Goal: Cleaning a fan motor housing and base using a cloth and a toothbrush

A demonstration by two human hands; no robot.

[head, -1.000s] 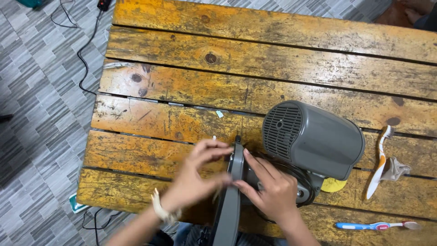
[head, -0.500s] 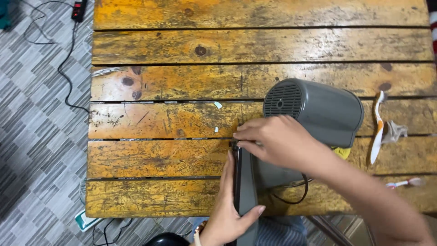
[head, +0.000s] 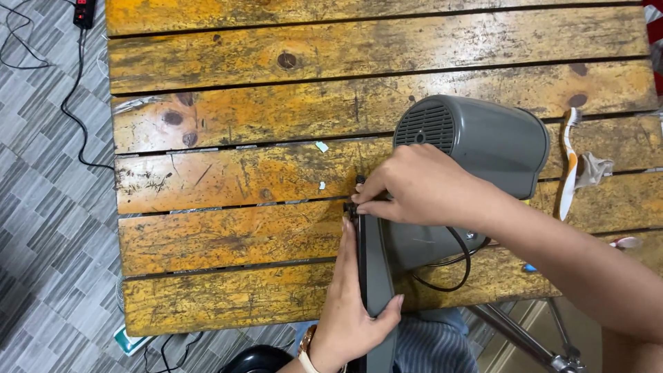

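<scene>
The slatted wooden counter [head: 228, 166] ended at its left edge against grey patterned floor tiles [head: 48, 228], where a black cable [head: 69, 117] ran down from a power strip [head: 84, 11] at the top corner. Its near edge lay just above the person's lap, and the grey flat panel [head: 378, 290] overhung that edge toward the body. The broad left and far stretches of the boards lay open, carrying only two small white scraps [head: 322, 146]. To the right the room was tighter: a white and orange toothbrush [head: 568, 166] and a crumpled grey rag [head: 592, 169] lay just beside the grey motor housing [head: 483, 145], which sat right of centre with its vented end facing left.

The left hand [head: 356, 304] was wrapped around the panel's lower part, thumb on the right face, fingers stretched up along the dark left edge. The right hand [head: 414, 190] reached in from the right across the housing, its fingers pinched narrowly at the panel's top end; whether something small sat between the fingertips could not be told. A black cord [head: 452, 273] looped below the housing, just right of the panel.
</scene>
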